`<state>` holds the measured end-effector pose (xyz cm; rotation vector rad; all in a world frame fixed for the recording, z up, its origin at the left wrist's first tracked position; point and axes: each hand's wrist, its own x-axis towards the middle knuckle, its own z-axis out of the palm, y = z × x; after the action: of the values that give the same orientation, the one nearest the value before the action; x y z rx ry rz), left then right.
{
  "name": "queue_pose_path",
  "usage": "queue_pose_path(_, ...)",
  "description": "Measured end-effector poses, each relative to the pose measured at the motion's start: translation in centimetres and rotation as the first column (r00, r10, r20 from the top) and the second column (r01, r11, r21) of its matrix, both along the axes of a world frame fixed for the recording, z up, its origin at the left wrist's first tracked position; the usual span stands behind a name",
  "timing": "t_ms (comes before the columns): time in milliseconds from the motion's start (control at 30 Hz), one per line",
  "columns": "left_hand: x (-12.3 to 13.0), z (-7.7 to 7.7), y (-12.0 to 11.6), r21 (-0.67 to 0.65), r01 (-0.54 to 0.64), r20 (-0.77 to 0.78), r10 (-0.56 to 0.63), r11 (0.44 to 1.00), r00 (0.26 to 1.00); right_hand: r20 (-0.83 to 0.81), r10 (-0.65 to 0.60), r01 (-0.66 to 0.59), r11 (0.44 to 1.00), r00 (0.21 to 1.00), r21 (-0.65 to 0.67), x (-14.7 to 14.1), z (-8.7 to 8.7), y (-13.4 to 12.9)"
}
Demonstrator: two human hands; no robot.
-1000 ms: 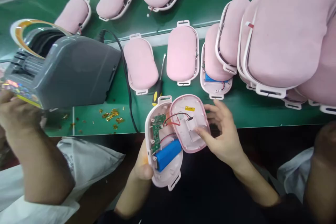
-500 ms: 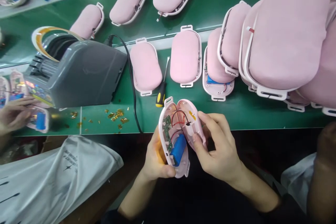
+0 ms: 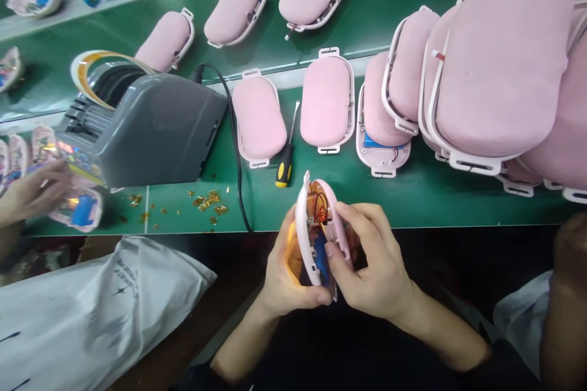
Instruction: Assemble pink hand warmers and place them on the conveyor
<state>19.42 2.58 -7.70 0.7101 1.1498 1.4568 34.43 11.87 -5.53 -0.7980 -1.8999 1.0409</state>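
Note:
Between my hands is a pink plastic casing, its two halves partly apart like a clam. My left hand (image 3: 287, 272) grips the white-rimmed half (image 3: 302, 226), thumb at its lower end. My right hand (image 3: 376, 256) holds the pink half (image 3: 340, 229) between thumb and fingers. Through the gap show a blue battery (image 3: 321, 259) and red and black wires (image 3: 321, 206); most of the inside is hidden. Nearest on the bench lies a screwdriver (image 3: 285, 165) with a yellow and black handle, between two pink casings (image 3: 259, 116) (image 3: 325, 101).
A grey tape dispenser (image 3: 156, 128) with a black cable (image 3: 236, 165) stands left. Scraps of amber tape (image 3: 208, 200) lie on the green bench (image 3: 261, 204). Stacked pink casings (image 3: 499, 61) fill the right. At far left another person's hand (image 3: 39, 189) is near opened casings (image 3: 82, 211).
The two halves have come closer together, narrowing the gap and covering the circuit board. Both hands have turned the casing more edge-on. The view has shifted slightly.

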Motion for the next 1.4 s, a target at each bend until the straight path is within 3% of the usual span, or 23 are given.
queue_pose_path(133, 0.1, -0.7, -0.6, 0.038, 0.049, -0.108, -0.045, 0.998, 0.993, 0.178, -0.006, -0.002, 0.999, 0.984, 0.045, 0.5, 0.6, 1.0)
queue_pose_path(300, -0.2, -1.8, -1.4, 0.159, 0.082, -0.318, -0.027, 0.984, 0.948, 0.415, 0.020, -0.045, 0.998, 0.910, 0.052, 0.6, 2.5, 2.5)
queue_pose_path(533, -0.5, -1.3, -0.8, 0.074, 0.113, -0.219, -0.095, 0.991, 0.971, 0.239, 0.105, -0.127, 0.989, 0.965, 0.078, 0.4, 2.3, 2.3)
queue_pose_path(667, -1.0, -1.7, -1.1, 0.147, 0.097, -0.302, -0.049, 0.984, 0.952, 0.363, 0.053, -0.077, 0.996, 0.930, 0.051, 0.3, 2.3, 2.5)
queue_pose_path(733, -1.3, -2.0, -1.4, 0.157, 0.104, -0.319, -0.049, 0.982, 0.947, 0.426, 0.094, -0.109, 0.994, 0.900, 0.012, 0.2, 2.5, 2.9)
queue_pose_path(867, -1.5, -2.5, -1.8, 0.142, 0.110, -0.284, -0.066, 0.984, 0.957, 0.409, 0.172, -0.174, 0.984, 0.896, -0.033, 0.2, 2.6, 3.4)
queue_pose_path(967, -1.6, -2.8, -1.8, 0.141, 0.114, -0.277, -0.072, 0.983, 0.958, 0.375, 0.122, -0.131, 0.991, 0.919, 0.000, 0.3, 2.3, 3.2)
queue_pose_path(1200, -2.1, -3.3, -1.9, 0.187, 0.149, -0.501, -0.036, 0.971, 0.864, 0.490, 0.053, -0.088, 0.995, 0.870, 0.047, 0.1, 2.3, 3.0)
queue_pose_path(1300, -1.7, -3.2, -1.9, 0.185, 0.146, -0.447, -0.049, 0.972, 0.893, 0.470, 0.073, -0.101, 0.994, 0.880, 0.036, 0.2, 2.3, 3.3)
queue_pose_path(1400, -1.1, -2.9, -1.7, 0.121, 0.108, -0.340, -0.061, 0.987, 0.939, 0.346, 0.123, -0.148, 0.988, 0.930, 0.047, 0.3, 2.2, 3.4)
